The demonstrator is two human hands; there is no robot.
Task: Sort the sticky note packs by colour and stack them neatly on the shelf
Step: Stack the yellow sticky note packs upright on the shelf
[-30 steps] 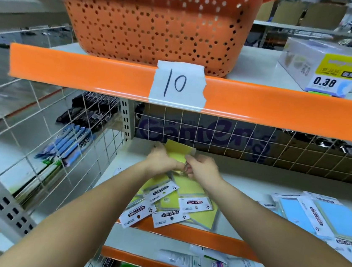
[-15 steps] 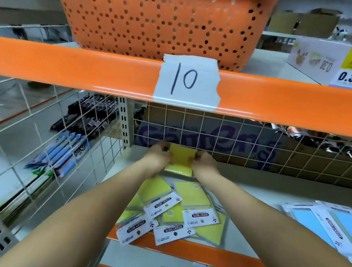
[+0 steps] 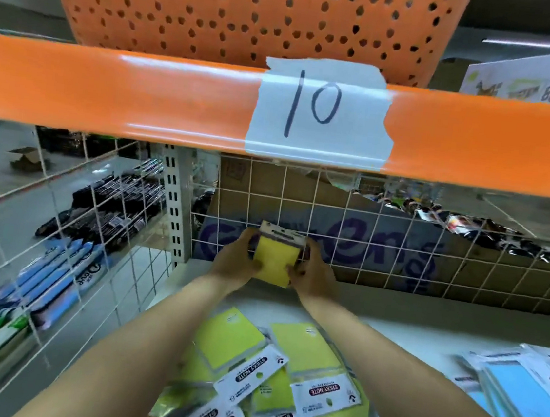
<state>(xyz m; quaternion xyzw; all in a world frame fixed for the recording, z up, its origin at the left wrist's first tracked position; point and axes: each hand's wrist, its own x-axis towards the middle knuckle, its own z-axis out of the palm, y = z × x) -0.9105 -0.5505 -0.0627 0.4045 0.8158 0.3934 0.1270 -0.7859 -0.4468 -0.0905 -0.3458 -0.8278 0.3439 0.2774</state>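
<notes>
A yellow sticky note pack [image 3: 276,256] stands upright near the back of the white shelf [image 3: 409,312], just in front of the wire grid. My left hand [image 3: 237,258] grips its left edge and my right hand [image 3: 313,270] grips its right edge. Several yellow-green packs [image 3: 269,369] with white "STICKY NOTE" headers lie loosely overlapped at the shelf's front. A pile of blue packs [image 3: 520,390] lies at the front right.
An orange shelf beam [image 3: 142,97] with a paper label "10" [image 3: 319,110] hangs close overhead, an orange perforated basket [image 3: 248,10] on it. A wire grid [image 3: 400,243] backs the shelf, another wire panel [image 3: 68,236] closes the left side, with blue and black packets behind.
Both hands carried the yellow pack farther back toward the wire grid and tipped it more upright. The camera has moved closer under the orange beam.
</notes>
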